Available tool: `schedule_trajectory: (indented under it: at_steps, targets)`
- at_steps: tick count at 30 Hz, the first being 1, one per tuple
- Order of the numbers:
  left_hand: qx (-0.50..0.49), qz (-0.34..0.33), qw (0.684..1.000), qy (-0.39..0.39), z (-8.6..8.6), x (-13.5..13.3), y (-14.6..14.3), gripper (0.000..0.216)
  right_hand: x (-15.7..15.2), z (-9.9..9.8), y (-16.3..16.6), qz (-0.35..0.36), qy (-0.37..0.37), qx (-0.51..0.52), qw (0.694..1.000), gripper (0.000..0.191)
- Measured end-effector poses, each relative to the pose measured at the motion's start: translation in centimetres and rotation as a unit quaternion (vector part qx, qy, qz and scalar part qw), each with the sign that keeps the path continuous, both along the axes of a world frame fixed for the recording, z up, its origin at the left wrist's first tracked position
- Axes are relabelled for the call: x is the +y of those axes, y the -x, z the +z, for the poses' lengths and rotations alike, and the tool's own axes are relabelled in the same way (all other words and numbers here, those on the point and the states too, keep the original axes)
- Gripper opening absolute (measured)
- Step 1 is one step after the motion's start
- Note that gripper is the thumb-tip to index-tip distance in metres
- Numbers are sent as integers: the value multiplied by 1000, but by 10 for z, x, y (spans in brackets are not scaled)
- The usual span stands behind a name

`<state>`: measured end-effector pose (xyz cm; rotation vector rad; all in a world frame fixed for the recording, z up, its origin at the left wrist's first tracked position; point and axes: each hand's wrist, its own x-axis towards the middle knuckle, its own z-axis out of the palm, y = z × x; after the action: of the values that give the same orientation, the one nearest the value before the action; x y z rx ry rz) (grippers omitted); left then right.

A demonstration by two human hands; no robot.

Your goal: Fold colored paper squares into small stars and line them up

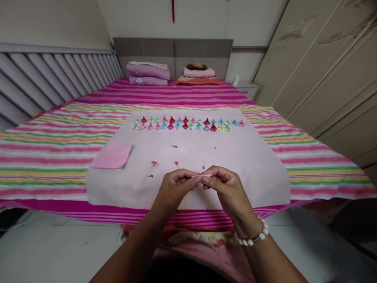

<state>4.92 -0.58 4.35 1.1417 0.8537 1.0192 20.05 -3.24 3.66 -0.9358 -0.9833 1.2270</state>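
Between my two hands is a small piece of folded pink paper [202,175], pinched from both sides. My left hand [178,184] grips its left end with thumb and fingers. The right end is pinched by my right hand [221,182], which has a white bead bracelet at the wrist. Both hands hover over the near part of a pale pink sheet [235,157]. Fingers partly hide the folded paper. Two rows of small colourful folded paper pieces [185,122] stand across the far part of the sheet. A stack of square papers [113,156], pink on top, lies to the left.
Several small red paper scraps [154,163] lie scattered on the sheet. Beneath it is a striped bedspread [47,157] on a bed. Folded bedding [149,72] and a stack with a brown plush [196,67] sit by the headboard [203,49]. A slatted rail [59,74] runs along the left.
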Motion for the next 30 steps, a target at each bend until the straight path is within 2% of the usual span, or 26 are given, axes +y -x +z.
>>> schedule_trajectory:
  at_steps: [3,8,13,16,19,22,25,27,30]
  targets:
    - [1,26,1000,1,-4,3,-3,14,4,-4,3,-4,10,15,1000,10]
    - [-27,20,998,52,-15,10,-6,20,12,-15,5,5,75,88,993,13]
    - [-32,27,993,109,-27,19,-9,24,21,-24,3,4,110,88,990,14]
    - [-15,18,994,107,-33,26,-9,27,28,-27,2,-14,124,85,989,14]
    - [1,23,995,102,-35,33,-7,29,33,-29,3,-23,117,78,990,17]
    - [-23,23,990,141,-33,40,-6,30,36,-29,2,-4,84,74,994,26]
    - [-43,21,985,168,-31,46,-7,30,41,-31,1,11,81,65,995,19]
    - [-25,22,988,151,-32,49,-8,31,46,-33,0,8,96,69,993,15]
    - [42,31,996,68,-34,52,-7,30,53,-37,-1,-2,125,96,987,12]
